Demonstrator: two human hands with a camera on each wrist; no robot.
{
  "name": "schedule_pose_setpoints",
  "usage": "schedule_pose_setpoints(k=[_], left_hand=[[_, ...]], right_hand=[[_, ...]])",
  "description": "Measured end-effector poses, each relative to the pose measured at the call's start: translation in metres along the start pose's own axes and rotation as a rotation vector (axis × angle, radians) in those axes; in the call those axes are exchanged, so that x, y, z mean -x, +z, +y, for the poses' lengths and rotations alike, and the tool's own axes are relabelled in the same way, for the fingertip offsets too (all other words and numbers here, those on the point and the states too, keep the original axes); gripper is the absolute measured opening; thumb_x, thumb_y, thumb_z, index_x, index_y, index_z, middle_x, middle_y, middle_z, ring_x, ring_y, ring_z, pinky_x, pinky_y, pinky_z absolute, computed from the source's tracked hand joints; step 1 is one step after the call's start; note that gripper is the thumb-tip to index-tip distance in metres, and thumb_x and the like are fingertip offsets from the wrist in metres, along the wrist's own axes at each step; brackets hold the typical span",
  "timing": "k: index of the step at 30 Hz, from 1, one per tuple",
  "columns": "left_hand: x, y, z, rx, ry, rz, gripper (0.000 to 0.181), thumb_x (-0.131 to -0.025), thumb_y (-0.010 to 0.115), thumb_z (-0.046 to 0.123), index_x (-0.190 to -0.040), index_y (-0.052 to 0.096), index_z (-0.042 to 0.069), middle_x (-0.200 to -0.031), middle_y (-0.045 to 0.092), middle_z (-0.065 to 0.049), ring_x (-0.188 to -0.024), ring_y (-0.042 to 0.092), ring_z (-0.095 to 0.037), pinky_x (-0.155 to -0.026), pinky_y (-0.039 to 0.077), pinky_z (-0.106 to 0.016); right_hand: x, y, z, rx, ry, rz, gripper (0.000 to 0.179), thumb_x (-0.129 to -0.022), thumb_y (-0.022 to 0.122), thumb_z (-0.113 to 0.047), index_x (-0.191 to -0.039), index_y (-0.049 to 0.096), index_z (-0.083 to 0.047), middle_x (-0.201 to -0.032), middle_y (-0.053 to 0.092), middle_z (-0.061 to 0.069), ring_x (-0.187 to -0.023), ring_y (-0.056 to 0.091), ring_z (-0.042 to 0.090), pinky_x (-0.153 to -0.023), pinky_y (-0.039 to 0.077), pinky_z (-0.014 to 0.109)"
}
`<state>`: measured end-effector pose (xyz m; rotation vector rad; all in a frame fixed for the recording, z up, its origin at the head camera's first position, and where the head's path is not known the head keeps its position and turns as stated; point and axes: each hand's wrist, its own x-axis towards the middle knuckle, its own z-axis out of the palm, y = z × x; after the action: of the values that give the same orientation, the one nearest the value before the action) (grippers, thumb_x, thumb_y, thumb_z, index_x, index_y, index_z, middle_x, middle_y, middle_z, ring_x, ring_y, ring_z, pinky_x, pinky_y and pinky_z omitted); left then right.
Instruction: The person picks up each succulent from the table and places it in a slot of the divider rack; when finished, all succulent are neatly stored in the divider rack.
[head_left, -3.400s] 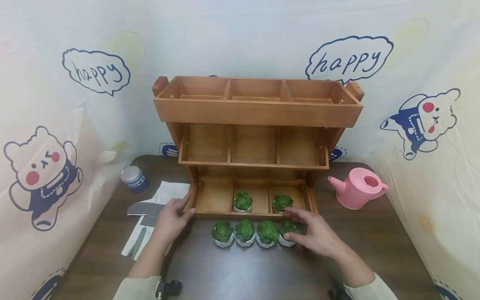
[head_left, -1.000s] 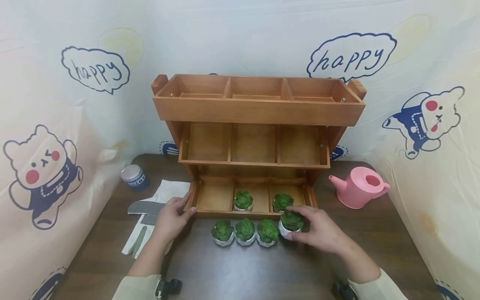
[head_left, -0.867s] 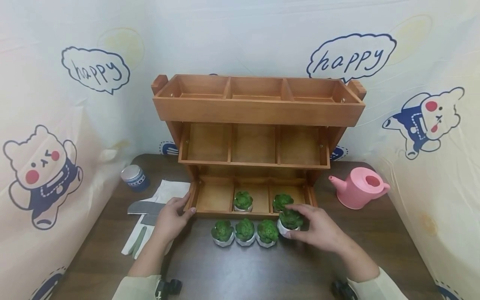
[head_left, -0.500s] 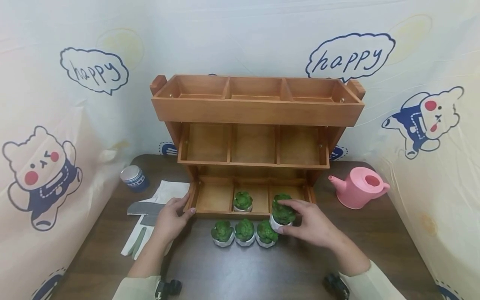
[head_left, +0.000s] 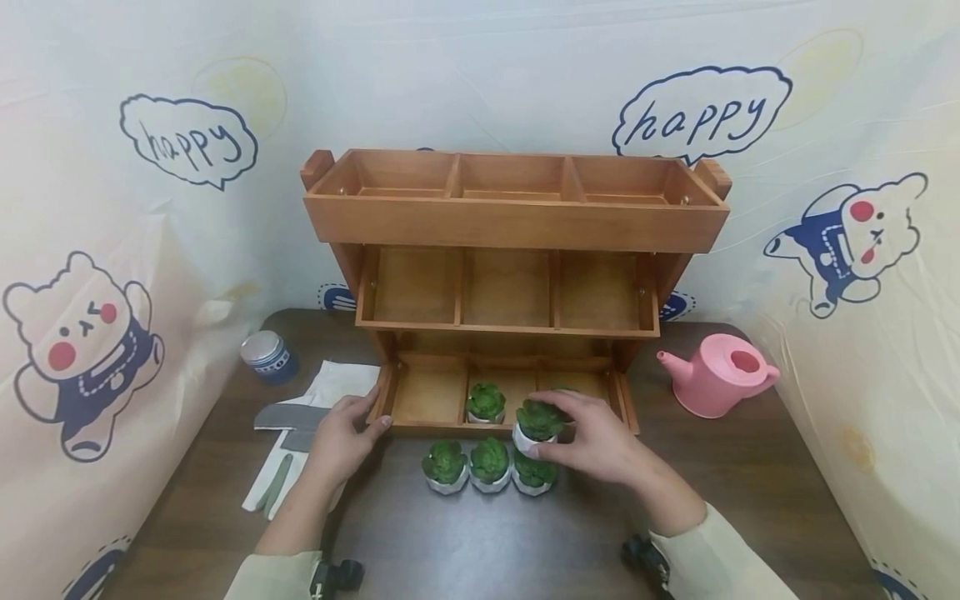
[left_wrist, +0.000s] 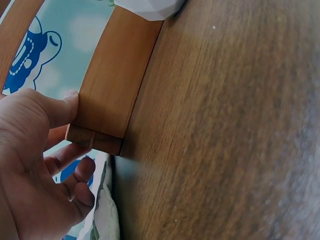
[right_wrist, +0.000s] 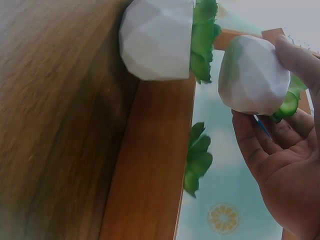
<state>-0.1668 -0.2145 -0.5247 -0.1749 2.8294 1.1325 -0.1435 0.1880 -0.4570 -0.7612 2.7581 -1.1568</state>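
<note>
My right hand (head_left: 592,433) holds a small potted succulent (head_left: 538,421) with a white faceted pot. Thumb and fingers pinch the pot (right_wrist: 255,75) from opposite sides, clear of the table in the right wrist view. Three more potted succulents (head_left: 490,461) stand in a row before the wooden plant stand (head_left: 517,225); the held one overlaps the rightmost. My left hand (head_left: 347,433) grips the left front corner of the stand's bottom tray (left_wrist: 117,75), thumb on its front board. One succulent (head_left: 486,402) sits in that tray's middle compartment; another, in the right compartment, is mostly hidden behind my right hand.
A pink watering can (head_left: 716,377) stands right of the stand. On the left lie white-and-grey gloves (head_left: 330,387), with a blue lidded jar (head_left: 270,358) behind them. A printed cloth (head_left: 465,75) hangs behind the brown table (head_left: 450,550).
My right hand has closed round the rightmost succulent of the front row, lifted it and carried it left, over its neighbour. The left hand stays at the tray corner.
</note>
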Motion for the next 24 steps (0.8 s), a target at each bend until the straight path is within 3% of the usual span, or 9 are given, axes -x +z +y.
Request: schedule_pose_setpoints(k=[11, 18, 24], left_hand=[[-0.002, 0.0, -0.001, 0.013, 0.004, -0.001, 0.069, -0.097, 0.075, 0.034, -0.158, 0.046, 0.021, -0.133, 0.059, -0.013, -0.12, 0.055, -0.035, -0.103, 0.046, -0.06], [-0.001, -0.001, 0.0, 0.031, -0.009, -0.014, 0.07, -0.097, 0.075, 0.034, -0.158, 0.045, 0.021, -0.134, 0.058, -0.013, -0.12, 0.055, -0.035, -0.103, 0.046, -0.06], [-0.001, -0.001, 0.001, 0.037, -0.017, -0.017, 0.07, -0.097, 0.075, 0.034, -0.159, 0.044, 0.022, -0.136, 0.057, -0.013, -0.122, 0.054, -0.037, -0.105, 0.045, -0.061]], right_hand=[[-0.019, 0.01, -0.016, 0.032, -0.048, 0.021, 0.07, -0.08, 0.09, -0.042, -0.142, 0.063, -0.024, -0.129, 0.068, -0.007, -0.107, 0.065, 0.011, -0.091, 0.056, 0.042], [-0.031, 0.019, -0.027, -0.012, -0.049, -0.023, 0.072, -0.083, 0.087, -0.04, -0.145, 0.06, -0.017, -0.132, 0.066, -0.003, -0.08, 0.066, 0.021, -0.079, 0.057, 0.041], [-0.043, 0.026, -0.035, -0.006, -0.023, -0.043, 0.071, -0.085, 0.086, -0.041, -0.147, 0.059, -0.02, -0.143, 0.062, 0.0, -0.087, 0.066, 0.012, -0.096, 0.054, 0.044]])
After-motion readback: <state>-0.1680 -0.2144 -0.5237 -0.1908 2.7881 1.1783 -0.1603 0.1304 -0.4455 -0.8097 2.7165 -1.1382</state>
